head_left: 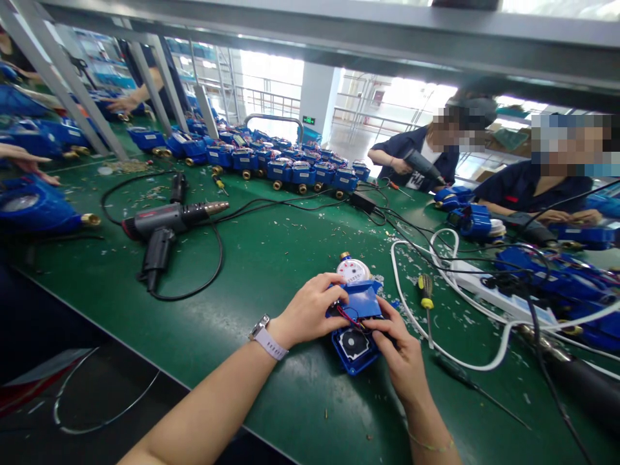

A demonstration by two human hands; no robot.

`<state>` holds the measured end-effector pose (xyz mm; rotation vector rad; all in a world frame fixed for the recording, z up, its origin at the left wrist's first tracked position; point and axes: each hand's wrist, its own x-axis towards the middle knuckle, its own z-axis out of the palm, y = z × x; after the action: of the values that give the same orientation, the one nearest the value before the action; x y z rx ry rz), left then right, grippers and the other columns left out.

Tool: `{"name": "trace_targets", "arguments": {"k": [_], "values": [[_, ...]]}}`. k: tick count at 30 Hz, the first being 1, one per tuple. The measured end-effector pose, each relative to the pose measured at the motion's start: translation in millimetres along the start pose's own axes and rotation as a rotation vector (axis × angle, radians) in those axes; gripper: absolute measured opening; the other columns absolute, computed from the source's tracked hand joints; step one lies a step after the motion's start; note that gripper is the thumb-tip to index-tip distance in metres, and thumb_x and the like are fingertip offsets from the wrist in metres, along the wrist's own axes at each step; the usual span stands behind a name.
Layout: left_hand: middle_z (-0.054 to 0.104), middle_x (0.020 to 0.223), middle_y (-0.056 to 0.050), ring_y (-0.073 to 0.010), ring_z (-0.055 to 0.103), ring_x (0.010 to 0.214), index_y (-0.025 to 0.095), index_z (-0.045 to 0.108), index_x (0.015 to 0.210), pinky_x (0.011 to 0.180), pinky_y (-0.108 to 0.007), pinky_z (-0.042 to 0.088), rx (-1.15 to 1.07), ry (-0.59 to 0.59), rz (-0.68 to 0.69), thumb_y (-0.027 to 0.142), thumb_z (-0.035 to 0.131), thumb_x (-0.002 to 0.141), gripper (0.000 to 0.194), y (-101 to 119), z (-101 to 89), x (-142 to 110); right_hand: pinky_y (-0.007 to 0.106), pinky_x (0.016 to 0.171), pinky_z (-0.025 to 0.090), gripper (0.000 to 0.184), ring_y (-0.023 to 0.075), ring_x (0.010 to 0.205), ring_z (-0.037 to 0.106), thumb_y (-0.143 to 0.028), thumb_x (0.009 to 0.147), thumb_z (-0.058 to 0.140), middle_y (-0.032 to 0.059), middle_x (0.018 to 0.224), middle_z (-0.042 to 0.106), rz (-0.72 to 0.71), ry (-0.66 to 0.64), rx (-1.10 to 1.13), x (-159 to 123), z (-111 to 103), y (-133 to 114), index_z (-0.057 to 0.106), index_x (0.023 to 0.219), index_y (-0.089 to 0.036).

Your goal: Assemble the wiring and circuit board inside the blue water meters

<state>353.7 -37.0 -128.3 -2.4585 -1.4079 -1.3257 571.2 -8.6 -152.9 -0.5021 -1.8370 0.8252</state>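
Note:
A blue water meter [356,310] with a white dial face and an opened housing lies on the green table [271,271] in front of me. Red and black wires show inside it. My left hand [310,309], with a watch at the wrist, grips the meter's left side with curled fingers. My right hand [400,352] pinches at the wires and the lower blue module from the right.
A heat gun [167,226] with a black cord lies to the left. A yellow-handled screwdriver [426,294] and a white power strip [489,294] lie to the right. Rows of blue meters [290,169] line the far side. Two people sit at the right, one holding a heat gun.

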Motion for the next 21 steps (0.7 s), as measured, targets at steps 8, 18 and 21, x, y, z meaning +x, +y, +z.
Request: {"name": "trace_targets", "arguments": {"k": [8, 18, 21], "values": [[0.059, 0.077, 0.003, -0.0087, 0.052, 0.063, 0.017, 0.058, 0.102, 0.060, -0.022, 0.036, -0.188, -0.222, -0.218, 0.045, 0.075, 0.072, 0.045, 3, -11.1, 1, 0.038, 0.093, 0.036, 0.009, 0.0309, 0.115, 0.041, -0.024, 0.098, 0.057, 0.0098, 0.125, 0.044, -0.004, 0.092, 0.111, -3, 1, 8, 0.059, 0.102, -0.017], [0.060, 0.079, 0.002, -0.0086, 0.051, 0.065, 0.015, 0.058, 0.084, 0.062, -0.022, 0.035, -0.199, -0.126, -0.276, 0.039, 0.059, 0.084, 0.024, 11, -1.7, 2, 0.041, 0.094, 0.035, 0.020, 0.0300, 0.112, 0.043, -0.026, 0.101, 0.055, 0.0098, 0.131, 0.038, -0.135, 0.012, -0.214, 2, 5, -8, 0.072, 0.105, -0.016], [0.060, 0.079, 0.002, -0.0080, 0.050, 0.065, 0.015, 0.058, 0.084, 0.062, -0.022, 0.035, -0.233, -0.126, -0.286, 0.036, 0.059, 0.083, 0.021, 12, -3.0, 2, 0.042, 0.093, 0.036, 0.021, 0.0305, 0.109, 0.045, -0.026, 0.102, 0.054, 0.0100, 0.127, 0.042, -0.161, 0.014, -0.234, 4, 1, -7, 0.071, 0.095, -0.016]]}}
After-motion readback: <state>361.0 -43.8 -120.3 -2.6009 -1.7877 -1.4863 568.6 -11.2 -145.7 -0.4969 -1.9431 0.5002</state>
